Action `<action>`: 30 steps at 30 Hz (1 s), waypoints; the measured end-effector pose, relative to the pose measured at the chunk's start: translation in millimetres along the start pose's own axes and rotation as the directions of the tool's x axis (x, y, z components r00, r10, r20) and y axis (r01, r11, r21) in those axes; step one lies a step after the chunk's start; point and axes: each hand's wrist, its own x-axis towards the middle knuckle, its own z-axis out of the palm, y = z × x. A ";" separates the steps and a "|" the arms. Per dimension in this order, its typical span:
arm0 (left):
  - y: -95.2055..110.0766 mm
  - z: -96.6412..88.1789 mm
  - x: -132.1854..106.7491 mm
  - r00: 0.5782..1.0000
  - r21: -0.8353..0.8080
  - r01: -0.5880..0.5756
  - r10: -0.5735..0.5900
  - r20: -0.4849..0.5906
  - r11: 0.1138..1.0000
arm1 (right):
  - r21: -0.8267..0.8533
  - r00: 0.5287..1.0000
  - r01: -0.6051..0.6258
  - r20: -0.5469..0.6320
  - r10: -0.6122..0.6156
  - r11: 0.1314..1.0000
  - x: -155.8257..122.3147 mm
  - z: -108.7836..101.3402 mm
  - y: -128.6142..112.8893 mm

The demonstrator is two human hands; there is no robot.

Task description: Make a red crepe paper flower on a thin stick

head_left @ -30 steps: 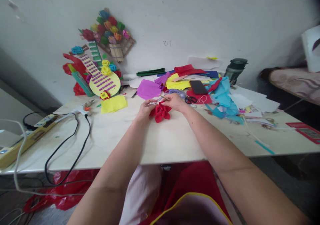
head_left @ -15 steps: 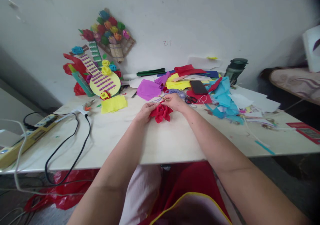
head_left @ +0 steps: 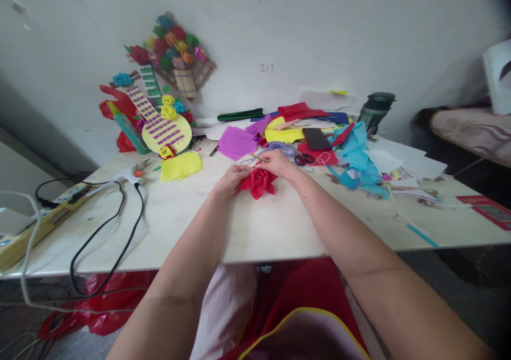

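Observation:
A red paper flower (head_left: 259, 182) with folded, pointed petals is held just above the pale table, near its middle. My left hand (head_left: 232, 180) pinches the flower's left edge between thumb and fingers. At the flower's far right side is my right hand (head_left: 277, 164), its fingers closed on a thin wooden stick (head_left: 258, 157) that points left. The fingertips of that hand come close to the petals; whether they touch them I cannot tell. Beyond the hands lie a purple sheet (head_left: 237, 142), coiled lilac cord (head_left: 281, 147) and black scissors (head_left: 304, 159).
At left are a white glue gun (head_left: 128, 176), its black cord and a power strip (head_left: 59, 216). A yellow sheet (head_left: 181, 166) and paper-flower guitar crafts (head_left: 167, 133) stand behind. To the right are a phone (head_left: 317, 139), blue crepe paper (head_left: 355, 155) and a dark bottle (head_left: 377, 112).
The flower has turned slightly in my left hand, and its petals sit a little differently. My right hand keeps the stick in nearly the same place.

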 end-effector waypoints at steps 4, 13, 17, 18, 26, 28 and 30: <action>-0.9 -0.5 1.1 1.000 -0.002 0.013 -0.013 0.004 1.000 | -0.028 1.000 -0.004 0.010 0.005 1.000 -0.2 0.8 -0.3; -2.6 -3.0 3.2 1.000 0.002 0.004 -0.004 0.028 1.000 | -0.077 0.996 -0.085 -0.016 0.084 0.993 -3.3 -20.0 -15.1; -1.0 -3.4 1.4 0.999 0.022 -0.010 0.009 0.038 1.000 | -0.085 1.000 0.002 0.005 -0.001 0.996 -1.8 -24.5 -13.6; -0.6 -3.6 1.0 0.999 0.028 -0.015 0.015 0.032 0.999 | -0.093 0.999 0.031 0.020 -0.029 0.995 -1.6 -24.7 -12.2; 1.6 -3.1 0.0 0.999 0.098 -0.038 0.038 -0.003 0.994 | -0.047 0.992 0.004 0.123 0.002 0.999 -7.2 -27.5 -12.6; 1.4 -3.6 0.3 0.999 0.115 -0.043 0.042 0.006 0.992 | -0.022 0.987 -0.010 0.163 0.013 1.000 -8.7 -29.0 -15.8; 0.9 -4.8 0.9 0.999 0.135 -0.045 0.043 0.022 0.990 | -0.030 0.978 -0.025 0.206 0.031 0.999 -9.3 -30.1 -17.4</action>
